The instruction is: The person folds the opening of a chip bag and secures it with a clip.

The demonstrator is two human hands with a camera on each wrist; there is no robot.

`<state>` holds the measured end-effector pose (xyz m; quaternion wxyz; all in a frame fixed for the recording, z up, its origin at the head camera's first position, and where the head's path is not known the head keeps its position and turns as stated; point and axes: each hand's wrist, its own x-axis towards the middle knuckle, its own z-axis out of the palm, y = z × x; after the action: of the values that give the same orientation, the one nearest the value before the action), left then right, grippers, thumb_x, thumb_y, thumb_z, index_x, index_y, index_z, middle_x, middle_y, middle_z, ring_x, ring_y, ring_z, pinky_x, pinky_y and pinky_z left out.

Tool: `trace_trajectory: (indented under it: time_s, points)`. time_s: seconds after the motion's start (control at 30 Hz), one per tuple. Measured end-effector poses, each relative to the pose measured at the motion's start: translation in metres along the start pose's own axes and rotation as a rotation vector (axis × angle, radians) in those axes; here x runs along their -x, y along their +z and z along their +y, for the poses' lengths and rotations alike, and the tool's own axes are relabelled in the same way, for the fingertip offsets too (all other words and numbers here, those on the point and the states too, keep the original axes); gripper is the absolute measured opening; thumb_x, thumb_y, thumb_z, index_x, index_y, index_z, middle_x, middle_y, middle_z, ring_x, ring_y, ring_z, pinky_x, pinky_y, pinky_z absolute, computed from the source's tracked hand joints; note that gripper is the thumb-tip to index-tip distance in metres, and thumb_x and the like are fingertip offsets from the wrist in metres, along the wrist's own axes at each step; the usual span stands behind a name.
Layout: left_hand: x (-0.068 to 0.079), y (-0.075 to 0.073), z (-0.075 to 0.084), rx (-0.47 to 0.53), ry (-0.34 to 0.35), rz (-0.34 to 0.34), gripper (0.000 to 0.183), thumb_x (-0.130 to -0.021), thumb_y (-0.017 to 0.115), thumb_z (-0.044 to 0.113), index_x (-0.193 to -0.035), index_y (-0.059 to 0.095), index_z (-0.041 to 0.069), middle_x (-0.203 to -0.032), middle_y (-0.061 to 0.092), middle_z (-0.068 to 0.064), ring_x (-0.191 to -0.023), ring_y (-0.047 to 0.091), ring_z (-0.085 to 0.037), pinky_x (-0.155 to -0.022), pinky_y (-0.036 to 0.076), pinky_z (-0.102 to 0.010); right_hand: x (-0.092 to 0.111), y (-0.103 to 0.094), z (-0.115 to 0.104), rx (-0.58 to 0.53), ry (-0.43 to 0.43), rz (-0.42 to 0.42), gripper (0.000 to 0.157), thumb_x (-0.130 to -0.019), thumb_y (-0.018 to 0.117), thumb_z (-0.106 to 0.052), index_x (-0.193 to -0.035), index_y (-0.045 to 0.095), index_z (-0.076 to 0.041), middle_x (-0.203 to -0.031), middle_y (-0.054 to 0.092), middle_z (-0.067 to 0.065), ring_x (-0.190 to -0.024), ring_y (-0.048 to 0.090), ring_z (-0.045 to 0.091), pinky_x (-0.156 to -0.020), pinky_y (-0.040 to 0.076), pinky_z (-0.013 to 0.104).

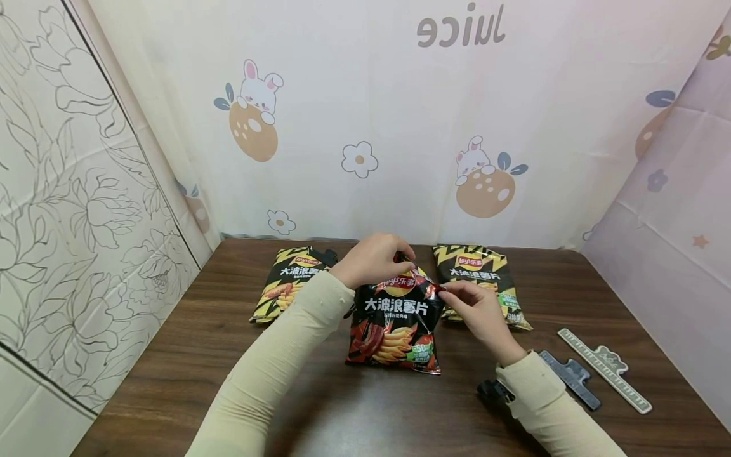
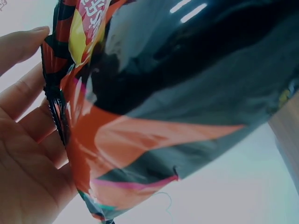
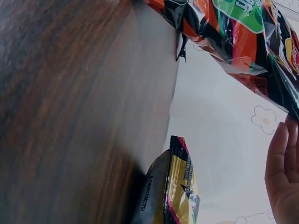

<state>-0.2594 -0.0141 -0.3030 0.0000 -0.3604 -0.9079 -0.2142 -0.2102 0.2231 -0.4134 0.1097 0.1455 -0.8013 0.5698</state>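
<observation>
A pale fabric curtain (image 1: 365, 95) printed with rabbits, orange fruit, flowers and mirrored lettering hangs behind the scene, with a white panel (image 1: 91, 197) of line-drawn blossoms along the left side; in front stretches a dark brown wood-grain tabletop (image 1: 188, 330); near its middle a person in pale yellow sleeves (image 1: 257, 368) has a glossy black-and-red plastic bag of potato chips (image 1: 368, 324) upright, its printed front turned towards the head camera; whether its bottom edge touches the wood I cannot tell; the left hand (image 1: 377, 257) reaches over the bag's top, thumb and fingers bent in to pinch the sealed edge; the right hand (image 1: 480, 311) pinches the bag's upper right corner between thumb and fingertips; behind and to the left lies a yellow-and-black striped chip bag (image 1: 280, 292), partly behind the left arm, while a second striped yellow-and-black chip bag (image 1: 485, 261) lies behind the right hand; to the right, just beside one another, rest a dark grey long-barred clip (image 1: 571, 377), partly behind the right sleeve, and an off-white long-barred clip (image 1: 606, 368).
</observation>
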Motion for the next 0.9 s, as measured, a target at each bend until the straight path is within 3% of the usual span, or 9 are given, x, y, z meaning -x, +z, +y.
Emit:
trace_trajectory:
  time_s: [0.27, 0.53, 0.7, 0.9]
  points:
    - [-0.0004, 0.0006, -0.0014, 0.002, 0.004, 0.0, 0.025, -0.096, 0.063, 0.026, -0.115, 0.073, 0.012, -0.111, 0.072, -0.001, -0.081, 0.063, -0.007, -0.072, 0.051, -0.026, -0.0017, -0.0044, -0.0018, -0.007, -0.044, -0.019, 0.023, -0.096, 0.065, -0.018, -0.113, 0.071, -0.004, -0.1, 0.072, -0.011, -0.085, 0.065, 0.002, -0.071, 0.054, 0.025]
    - [-0.0005, 0.0016, -0.0024, -0.006, 0.011, 0.013, 0.024, -0.095, 0.064, 0.026, -0.114, 0.074, 0.013, -0.111, 0.072, 0.0, -0.082, 0.063, -0.008, -0.074, 0.05, -0.026, -0.0041, -0.0044, -0.0045, 0.016, -0.034, -0.014, 0.026, -0.1, 0.059, -0.022, -0.112, 0.071, -0.002, -0.096, 0.071, -0.016, -0.086, 0.067, 0.003, -0.073, 0.055, 0.024]
    - [-0.0003, 0.0014, -0.003, -0.002, 0.013, 0.012, 0.025, -0.095, 0.064, 0.025, -0.115, 0.074, 0.012, -0.113, 0.072, -0.001, -0.088, 0.064, -0.01, -0.078, 0.052, -0.027, -0.0045, -0.0032, -0.0026, 0.078, -0.028, -0.023, 0.024, -0.099, 0.06, -0.027, -0.111, 0.072, -0.009, -0.098, 0.07, -0.017, -0.088, 0.065, 0.001, -0.076, 0.055, 0.024]
    - [0.0014, 0.0005, -0.0029, -0.011, 0.013, 0.007, 0.025, -0.096, 0.064, 0.026, -0.116, 0.073, 0.014, -0.114, 0.071, 0.0, -0.089, 0.064, -0.009, -0.078, 0.052, -0.027, -0.0026, -0.0006, -0.0031, 0.081, -0.015, -0.076, 0.025, -0.098, 0.061, -0.028, -0.114, 0.072, -0.013, -0.105, 0.071, -0.008, -0.094, 0.065, 0.002, -0.079, 0.054, 0.021]
